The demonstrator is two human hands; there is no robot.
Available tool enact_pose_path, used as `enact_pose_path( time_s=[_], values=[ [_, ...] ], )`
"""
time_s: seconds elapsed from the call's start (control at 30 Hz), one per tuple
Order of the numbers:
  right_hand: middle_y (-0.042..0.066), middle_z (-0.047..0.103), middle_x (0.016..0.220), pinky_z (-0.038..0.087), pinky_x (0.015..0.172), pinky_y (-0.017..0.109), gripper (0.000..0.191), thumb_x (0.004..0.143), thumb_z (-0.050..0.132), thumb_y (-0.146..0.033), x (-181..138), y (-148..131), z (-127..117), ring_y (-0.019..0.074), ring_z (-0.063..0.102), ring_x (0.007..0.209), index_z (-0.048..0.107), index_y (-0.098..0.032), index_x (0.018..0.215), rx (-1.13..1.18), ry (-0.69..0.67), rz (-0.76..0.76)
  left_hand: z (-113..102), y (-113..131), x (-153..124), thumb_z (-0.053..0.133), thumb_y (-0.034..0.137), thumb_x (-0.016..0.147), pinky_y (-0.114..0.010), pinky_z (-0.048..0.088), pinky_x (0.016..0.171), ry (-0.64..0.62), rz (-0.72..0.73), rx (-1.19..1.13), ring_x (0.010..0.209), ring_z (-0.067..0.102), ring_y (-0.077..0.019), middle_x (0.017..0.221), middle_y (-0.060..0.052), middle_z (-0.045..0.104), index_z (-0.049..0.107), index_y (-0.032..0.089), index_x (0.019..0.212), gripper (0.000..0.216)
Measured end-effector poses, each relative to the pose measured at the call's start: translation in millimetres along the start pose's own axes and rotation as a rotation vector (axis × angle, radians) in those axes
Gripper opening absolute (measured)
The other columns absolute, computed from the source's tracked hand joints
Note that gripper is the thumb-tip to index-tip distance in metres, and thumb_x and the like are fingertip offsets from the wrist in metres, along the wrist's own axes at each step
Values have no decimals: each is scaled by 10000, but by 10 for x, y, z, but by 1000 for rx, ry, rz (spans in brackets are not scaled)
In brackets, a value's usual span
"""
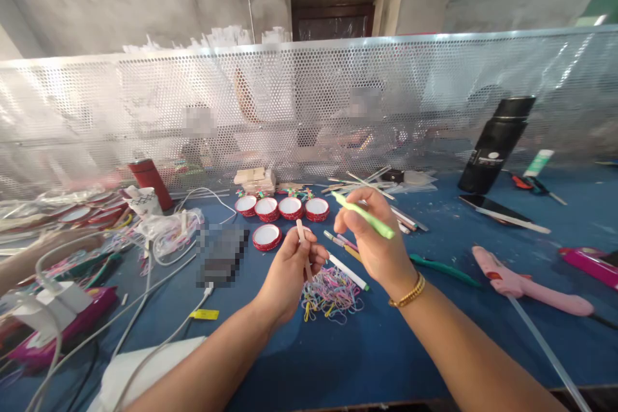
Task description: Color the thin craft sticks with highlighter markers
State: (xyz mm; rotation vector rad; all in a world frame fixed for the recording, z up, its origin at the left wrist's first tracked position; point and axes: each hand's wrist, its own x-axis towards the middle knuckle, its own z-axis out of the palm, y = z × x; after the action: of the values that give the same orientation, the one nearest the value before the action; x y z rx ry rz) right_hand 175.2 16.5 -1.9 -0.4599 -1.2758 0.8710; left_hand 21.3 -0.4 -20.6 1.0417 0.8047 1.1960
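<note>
My left hand (282,273) pinches a flat wooden craft stick (301,235) upright between thumb and fingers. In my right hand (381,251), which wears a gold bracelet at the wrist, is a light green marker pen (379,225). The pen's narrow end points up and left, over the stick and apart from it. Below both hands lies a tangle of pastel strings (331,296), with a white pen (348,271) beside it. Just beyond, several stacks of red-rimmed round discs with white faces (290,206) stand in a row, with one shorter stack (266,236) in front.
To the right are a pink glue gun (514,280), a black bottle (495,148) and a dark phone (497,209). On the left lie a blurred-out dark device (223,257) on a cable, a power strip (94,312) and another person's arm (53,251). A perforated metal divider (309,96) spans the back.
</note>
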Motion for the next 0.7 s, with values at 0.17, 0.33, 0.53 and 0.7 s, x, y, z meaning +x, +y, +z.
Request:
enact_pose_path(
  time_s=[0.17, 0.33, 0.53, 0.7],
  values=[
    [-31, 556, 670, 441, 592, 272, 290, 1019, 406, -374, -96, -32, 81, 115, 510, 603, 662, -238, 1000, -286, -49, -87, 4, -14, -24, 607, 332, 948, -238, 450, 719, -21, 14, 23, 741, 594, -125, 787, -23, 683, 588, 191, 1006, 154],
    [-23, 615, 740, 472, 605, 278, 130, 932, 524, -269, -101, -73, 40, 127, 572, 641, 618, -228, 1010, -460, 5, -169, -11, -34, -12, 684, 363, 900, -218, 430, 699, 9, 29, -23, 708, 558, -102, 757, -6, 650, 622, 177, 896, 196],
    [-17, 633, 689, 477, 604, 265, 102, 862, 607, -205, -149, -1, 136, 131, 605, 628, 574, -222, 767, -763, -15, -372, 6, -42, -9, 801, 493, 780, -213, 425, 673, -25, 34, -81, 692, 523, -99, 760, 11, 623, 639, 190, 883, 359],
    [10, 682, 748, 502, 671, 293, 87, 916, 583, -233, -200, 65, 188, 157, 652, 698, 594, -222, 830, -825, -63, -420, 38, -31, -30, 851, 547, 694, -208, 418, 623, -14, 38, -105, 654, 477, -90, 729, 32, 567, 651, 185, 849, 441]
  ],
)
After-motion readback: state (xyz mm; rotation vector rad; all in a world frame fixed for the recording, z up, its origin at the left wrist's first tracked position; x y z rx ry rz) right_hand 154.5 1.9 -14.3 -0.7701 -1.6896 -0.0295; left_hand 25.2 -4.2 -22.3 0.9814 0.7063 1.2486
